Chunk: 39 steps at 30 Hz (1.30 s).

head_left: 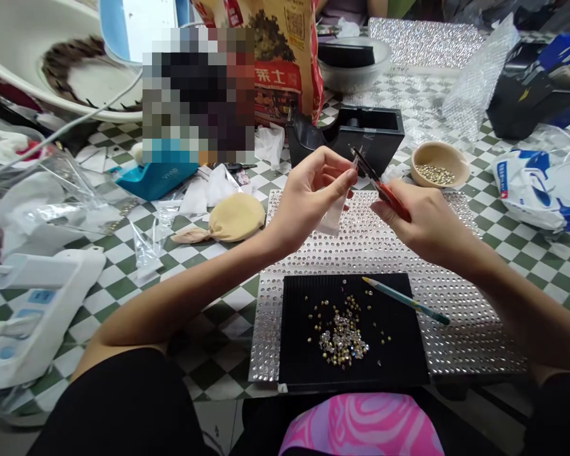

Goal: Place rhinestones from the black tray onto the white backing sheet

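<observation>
My left hand point(320, 196) pinches a small clear plastic bag point(331, 218), its lower part hanging below the fingers. In my right hand point(420, 218) is a pair of scissors point(393, 197) with red handles, gripped in the fist. Their dark blades point up and left, close to the top of the bag at my left fingertips; whether they touch it, I cannot tell. Below both hands lies a black ribbed tray point(299, 364) with a pile of clear and gold rhinestones point(344, 339). Across the tray's right edge rests a teal pencil-like stick point(408, 301) with a yellowish tip.
Under the tray is a rhinestone-studded sheet point(470, 342). Beyond stand a black tape dispenser point(380, 130) and a beige bowl point(439, 161) of gold stones. A beige cloth-wrapped disc point(237, 217) and a power strip point(33, 316) are at left, a wipes packet point(536, 187) at right.
</observation>
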Tool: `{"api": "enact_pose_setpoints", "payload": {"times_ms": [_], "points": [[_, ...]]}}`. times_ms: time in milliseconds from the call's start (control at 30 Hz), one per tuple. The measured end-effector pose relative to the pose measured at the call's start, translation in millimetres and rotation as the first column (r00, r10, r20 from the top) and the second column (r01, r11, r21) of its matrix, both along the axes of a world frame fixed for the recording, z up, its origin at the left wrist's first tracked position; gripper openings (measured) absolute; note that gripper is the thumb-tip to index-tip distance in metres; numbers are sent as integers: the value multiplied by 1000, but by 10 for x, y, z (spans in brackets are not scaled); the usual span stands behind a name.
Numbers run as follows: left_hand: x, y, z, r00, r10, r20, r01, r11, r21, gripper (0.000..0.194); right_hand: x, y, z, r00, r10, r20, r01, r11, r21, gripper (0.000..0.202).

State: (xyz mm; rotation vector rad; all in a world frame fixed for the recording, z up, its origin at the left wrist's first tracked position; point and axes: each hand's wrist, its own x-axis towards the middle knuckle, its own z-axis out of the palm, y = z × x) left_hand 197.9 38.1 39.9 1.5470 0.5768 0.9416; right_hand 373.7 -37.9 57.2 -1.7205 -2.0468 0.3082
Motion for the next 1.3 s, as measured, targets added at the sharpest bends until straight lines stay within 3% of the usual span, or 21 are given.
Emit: {"api": "enact_pose_setpoints", "payload": {"times_ms": [233,367,467,567,700,800,933,1033,1167,1300], "points": [[0,-6,7,1000,-7,-2,7,1000,-26,10,6,3,-38,998,-52,-32,52,999,-2,41],[4,-7,3,999,-31,35,34,997,-70,8,83,-8,96,995,-100,-12,100,994,49,42],[17,1,-13,999,-36,38,39,995,-92,6,231,-97,237,981,-192,15,189,975,120,42],[35,8,-41,999,-22,31,25,994,-108,5,486,-267,269,935,-329,131,305,937,170,38],[55,7,-75,999,-26,33,30,991,-130,7,933,-607,25,784,-563,263,558,824,101,35],[63,0,-81,999,-32,33,35,994,-100,7,1209,-946,-307,622,-697,357,702,698,141,61],[72,-16,-66,999,-30,32,33,997,-71,8,1340,-1398,-708,486,-773,408,767,601,226,89],[76,-32,-55,999,-39,34,41,997,-71,7,1344,-1626,-874,425,-801,422,807,547,224,97],[66,-54,-50,997,-68,26,68,998,-4,7,1425,-1725,-956,444,-776,448,821,553,143,103],[52,-88,-19,998,-53,-27,56,992,113,8,1450,-1574,-839,563,-724,399,746,653,132,97]]}}
